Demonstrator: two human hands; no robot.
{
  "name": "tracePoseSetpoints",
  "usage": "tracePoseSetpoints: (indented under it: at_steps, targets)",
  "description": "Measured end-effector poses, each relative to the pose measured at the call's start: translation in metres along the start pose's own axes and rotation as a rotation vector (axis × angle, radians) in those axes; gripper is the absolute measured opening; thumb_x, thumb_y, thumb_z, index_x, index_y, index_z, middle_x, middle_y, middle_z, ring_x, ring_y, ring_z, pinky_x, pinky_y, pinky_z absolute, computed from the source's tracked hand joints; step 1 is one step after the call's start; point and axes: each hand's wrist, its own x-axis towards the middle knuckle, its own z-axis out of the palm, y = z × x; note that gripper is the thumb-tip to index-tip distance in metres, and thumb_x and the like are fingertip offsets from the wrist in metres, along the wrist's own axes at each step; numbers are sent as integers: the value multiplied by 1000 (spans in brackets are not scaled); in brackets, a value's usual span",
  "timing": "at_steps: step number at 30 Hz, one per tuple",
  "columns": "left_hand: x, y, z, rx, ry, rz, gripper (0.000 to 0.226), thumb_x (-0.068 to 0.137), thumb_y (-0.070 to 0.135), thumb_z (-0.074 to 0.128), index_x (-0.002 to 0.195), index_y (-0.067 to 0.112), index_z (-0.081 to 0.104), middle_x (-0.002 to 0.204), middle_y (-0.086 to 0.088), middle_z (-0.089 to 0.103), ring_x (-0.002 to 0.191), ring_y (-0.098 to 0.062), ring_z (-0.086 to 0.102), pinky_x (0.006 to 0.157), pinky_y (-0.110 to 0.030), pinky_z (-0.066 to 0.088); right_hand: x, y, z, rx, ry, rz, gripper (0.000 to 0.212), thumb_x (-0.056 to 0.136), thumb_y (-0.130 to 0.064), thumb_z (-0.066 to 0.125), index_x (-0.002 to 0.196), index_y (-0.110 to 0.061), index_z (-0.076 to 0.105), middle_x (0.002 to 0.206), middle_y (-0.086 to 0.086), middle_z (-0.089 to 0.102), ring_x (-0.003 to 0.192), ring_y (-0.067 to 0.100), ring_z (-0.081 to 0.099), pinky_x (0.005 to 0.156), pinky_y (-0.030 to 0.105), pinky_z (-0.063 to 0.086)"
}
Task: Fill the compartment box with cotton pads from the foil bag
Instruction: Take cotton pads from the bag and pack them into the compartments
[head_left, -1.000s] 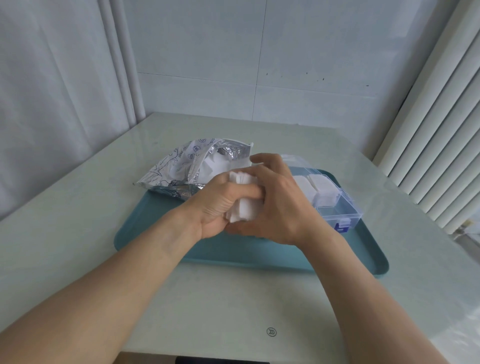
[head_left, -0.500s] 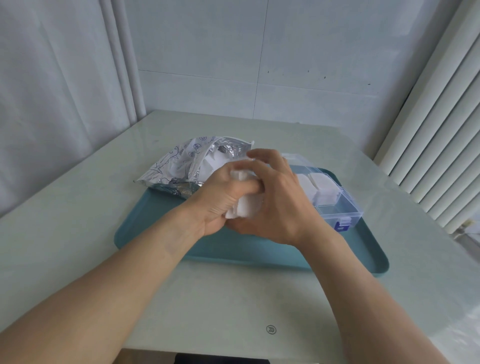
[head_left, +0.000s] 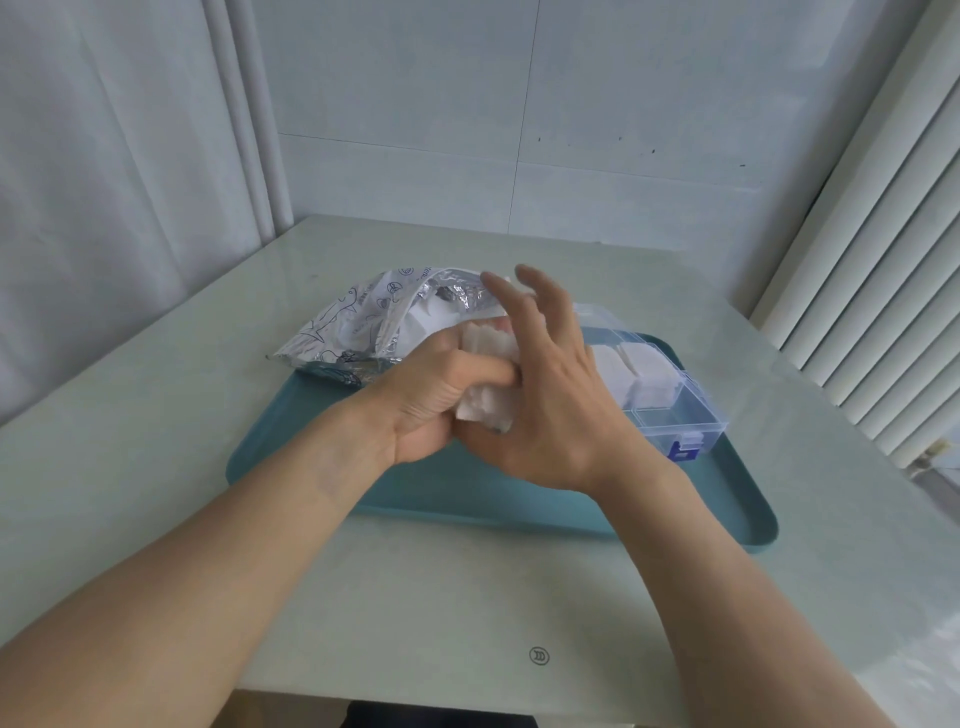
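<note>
My left hand (head_left: 436, 387) grips a stack of white cotton pads (head_left: 488, 374) above the teal tray (head_left: 519, 499). Against the stack's right side lies my right hand (head_left: 550, 395), its fingers spread and lifted, thumb under the pads. The silver foil bag (head_left: 358, 322) lies open behind my left hand, at the tray's far left, more white pads showing in its mouth. To the right stands the clear compartment box (head_left: 675, 415) with a blue latch; its far compartments hold white pads (head_left: 639, 374), the near one looks empty. My right hand hides the box's left part.
The tray sits in the middle of a pale glossy table (head_left: 156, 426). A curtain (head_left: 104, 182) hangs at the left, tiled wall stands behind, and ribbed white panels (head_left: 883, 270) run along the right side. The table's front edge is near my body.
My right hand's fingers, curled over the stack before, have opened and lifted off its top. The left hand keeps its grip and has hardly moved.
</note>
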Motion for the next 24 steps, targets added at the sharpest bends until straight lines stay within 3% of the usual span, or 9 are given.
tracePoseSetpoints:
  at_steps: [5, 8, 11, 13, 15, 17, 19, 21, 24]
  targets:
    - [0, 0, 0, -18, 61, -9, 26, 73, 3, 61, 92, 18, 70, 86, -8, 63, 80, -21, 64, 64, -29, 40, 0, -5, -5, -34, 10, 17, 79, 55, -36, 80, 129, -27, 56, 145, -5, 35, 127, 20, 47, 102, 47, 39]
    - [1, -1, -1, -42, 33, -114, 40, 67, 7, 54, 106, 11, 65, 95, -15, 60, 90, -27, 61, 69, -32, 43, -1, -5, -2, -39, -72, -8, 92, 55, -32, 80, 141, -31, 48, 147, -5, 33, 133, 20, 39, 103, 47, 37]
    - [1, -2, -1, -92, 94, -155, 52, 63, 4, 51, 115, 6, 60, 96, -17, 55, 87, -32, 55, 67, -32, 44, -1, -5, -4, -5, -152, -21, 114, 54, -36, 90, 152, -36, 32, 151, -5, 28, 138, 15, 33, 109, 45, 36]
    - [2, 1, 1, -147, 146, -139, 49, 74, 0, 54, 122, 1, 59, 92, -17, 56, 81, -33, 54, 66, -32, 44, -1, -3, -11, 191, -107, -21, 130, 52, -35, 96, 156, -36, 17, 149, -3, 28, 134, 2, 36, 106, 27, 41]
    - [5, 6, 0, -186, 254, -60, 35, 85, -1, 57, 118, 7, 64, 80, -9, 58, 63, -24, 57, 60, -29, 45, 1, -3, -19, 388, 34, 70, 113, 64, -34, 93, 153, -32, 24, 143, -3, 38, 125, -6, 44, 97, 12, 43]
    - [6, 9, -1, -214, 370, 48, 16, 89, 1, 61, 99, 12, 66, 73, -4, 57, 55, -17, 54, 55, -26, 46, 5, -1, -26, 577, 243, 266, 70, 77, -40, 81, 137, -27, 49, 126, -4, 58, 109, 3, 62, 94, 27, 53]
    - [7, 10, 0, -228, 448, 120, 10, 90, 4, 63, 88, 13, 62, 68, -4, 55, 54, -18, 54, 53, -25, 47, 10, 7, -31, 722, 346, 459, 28, 89, -31, 73, 109, -12, 66, 95, 0, 71, 84, 13, 71, 86, 44, 59]
    - [7, 8, 2, -198, 466, 159, 10, 93, 8, 61, 85, 14, 60, 68, -5, 60, 61, -19, 59, 60, -27, 50, 11, 10, -32, 801, 245, 555, 19, 95, -22, 66, 97, -3, 68, 83, 8, 72, 77, 22, 72, 81, 45, 60]
    - [6, 8, 6, -209, 403, 181, 11, 98, 14, 57, 87, 16, 58, 76, -4, 70, 74, -22, 64, 70, -34, 52, 6, 3, -27, 851, -20, 540, 32, 95, -32, 65, 113, -6, 65, 99, 13, 75, 90, 29, 73, 82, 39, 61]
